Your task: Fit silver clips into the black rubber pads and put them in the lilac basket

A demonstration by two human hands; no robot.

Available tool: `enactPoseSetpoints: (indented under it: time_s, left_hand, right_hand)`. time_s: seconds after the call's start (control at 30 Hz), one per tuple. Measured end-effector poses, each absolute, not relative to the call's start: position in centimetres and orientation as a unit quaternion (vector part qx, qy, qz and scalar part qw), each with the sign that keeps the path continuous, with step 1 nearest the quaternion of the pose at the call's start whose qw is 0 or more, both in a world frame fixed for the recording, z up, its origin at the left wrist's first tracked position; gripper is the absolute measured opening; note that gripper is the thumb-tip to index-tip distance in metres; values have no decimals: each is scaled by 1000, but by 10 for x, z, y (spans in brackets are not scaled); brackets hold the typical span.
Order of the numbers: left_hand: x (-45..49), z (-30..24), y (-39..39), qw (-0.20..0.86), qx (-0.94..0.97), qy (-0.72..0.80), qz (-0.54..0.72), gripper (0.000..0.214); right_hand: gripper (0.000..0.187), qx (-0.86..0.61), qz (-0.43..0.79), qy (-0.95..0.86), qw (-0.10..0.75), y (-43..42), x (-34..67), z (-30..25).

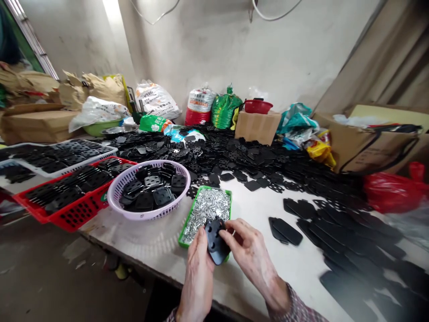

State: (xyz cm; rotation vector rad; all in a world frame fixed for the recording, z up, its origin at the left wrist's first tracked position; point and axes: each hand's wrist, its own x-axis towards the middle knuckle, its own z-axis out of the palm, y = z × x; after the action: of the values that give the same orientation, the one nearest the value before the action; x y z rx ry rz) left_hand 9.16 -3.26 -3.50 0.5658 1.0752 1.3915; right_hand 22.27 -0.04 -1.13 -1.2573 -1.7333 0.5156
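Black plastic plate [216,241] sits tilted between both hands, just over the near end of the green tray [214,190], overlapping it. Left hand [197,273] is under and behind the plate, fingers partly hidden but closed around it. Right hand [251,259] has fingers together, pinching the plate's upper right edge. Left of tray: white crate [67,172] of black plates, then red crate [77,219] and purple basket [157,163], both holding black plates. Metal pins [208,210] fill the tray. Behind tray: loose black plates [234,152] heaped up, cardboard box [258,127] beyond them. Right of tray: more black plates [348,237] spread out, red plastic bag [395,192] and large cardboard box [375,143] further off.
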Motion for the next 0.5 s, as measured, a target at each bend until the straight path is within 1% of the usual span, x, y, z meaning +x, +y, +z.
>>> enactPoseSetpoints:
  time_s: [0.07, 0.1, 0.2, 0.27, 0.37, 0.43, 0.5]
  left_hand:
    - [92, -30, -31, 611, 227, 478, 589, 43]
    - [92, -26, -30, 633, 215, 463, 582, 42]
    - [90, -16, -24, 730, 195, 330, 565, 47]
    - [87, -16, -21, 756, 189, 294, 554, 49]
    - [83, -23, -20, 732, 207, 335, 556, 48]
    - [82, -28, -23, 676, 246, 390, 575, 40]
    - [82, -30, -27, 622, 284, 436, 585, 36]
  right_hand:
    - [21, -512, 217, -700, 448, -1, 224, -11]
    - [21, -512, 219, -701, 446, -2, 225, -11]
    - [20, -508, 236, -698, 447, -3, 231, -13]
    - [20, -506, 257, -687, 454, -5, 235, -15]
    - [19, -501, 283, -697, 428, -7, 239, -18]
    - [18, -507, 285, -703, 409, -8, 239, -19]
    - [24, -519, 288, -692, 410, -8, 237, -20]
